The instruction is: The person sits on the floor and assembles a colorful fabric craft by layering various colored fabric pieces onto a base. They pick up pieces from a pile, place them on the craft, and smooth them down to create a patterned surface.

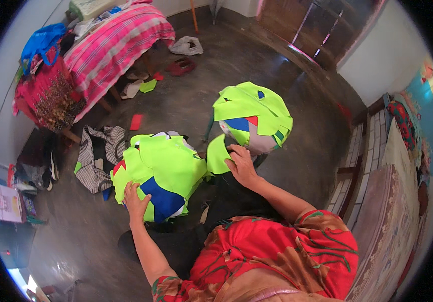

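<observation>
My left hand rests on the near left edge of a heap of neon yellow-green cloth pieces, its fingers apart. A blue cloth piece shows on this heap beside that hand. Between the fingers of my right hand is a small neon yellow-green cloth piece, which hangs at the heap's right side. Just beyond my right hand stands a second, rounded pile of neon cloth pieces, with blue, grey and red bits among them. What lies beneath either pile is mostly hidden.
A checked cloth lies left of the near heap, with a red scrap beyond it. A table with a pink striped cover stands at the far left. On the right is a bed or bench; a door is at the back.
</observation>
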Motion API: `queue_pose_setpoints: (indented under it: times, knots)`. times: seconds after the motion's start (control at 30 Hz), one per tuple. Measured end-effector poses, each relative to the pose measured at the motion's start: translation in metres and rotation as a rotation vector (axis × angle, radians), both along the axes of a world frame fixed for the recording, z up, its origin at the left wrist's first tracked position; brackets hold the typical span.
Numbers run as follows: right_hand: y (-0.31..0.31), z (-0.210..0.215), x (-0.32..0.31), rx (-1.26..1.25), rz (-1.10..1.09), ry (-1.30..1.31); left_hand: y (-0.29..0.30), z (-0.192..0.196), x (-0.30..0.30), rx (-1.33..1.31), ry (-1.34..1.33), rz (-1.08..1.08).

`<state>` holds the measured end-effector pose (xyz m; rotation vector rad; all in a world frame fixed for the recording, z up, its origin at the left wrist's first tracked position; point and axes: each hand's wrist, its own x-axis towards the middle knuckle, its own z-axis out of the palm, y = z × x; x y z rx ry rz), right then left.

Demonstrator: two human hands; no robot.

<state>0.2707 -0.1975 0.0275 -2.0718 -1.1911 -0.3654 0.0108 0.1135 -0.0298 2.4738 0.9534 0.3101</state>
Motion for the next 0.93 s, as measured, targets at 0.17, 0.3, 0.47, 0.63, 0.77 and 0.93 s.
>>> queue_pose_setpoints:
  times: [0.17, 0.3, 0.47, 0.63, 0.77, 0.93]
  knots:
    - [0.005, -0.002, 0.003, 0.008, 0.007, 0.065, 0.000, -0.004, -0.001, -0.017, -0.016, 0.012]
    - [0.006, 0.000, 0.002, -0.004, -0.005, 0.085, -0.001, -0.003, 0.002, -0.002, -0.022, 0.020]
    - [0.006, -0.004, 0.005, -0.014, -0.004, 0.075, -0.001, -0.007, 0.000, -0.011, -0.023, 0.034]
    - [0.007, -0.001, 0.006, -0.017, -0.008, 0.069, 0.000, -0.008, 0.001, -0.022, -0.028, 0.030]
    - [0.009, -0.003, 0.007, -0.012, -0.004, 0.071, 0.004, -0.015, -0.001, 0.003, -0.065, 0.000]
    - [0.010, -0.005, 0.008, -0.010, 0.004, 0.090, 0.003, -0.008, 0.001, -0.012, -0.010, 0.007]
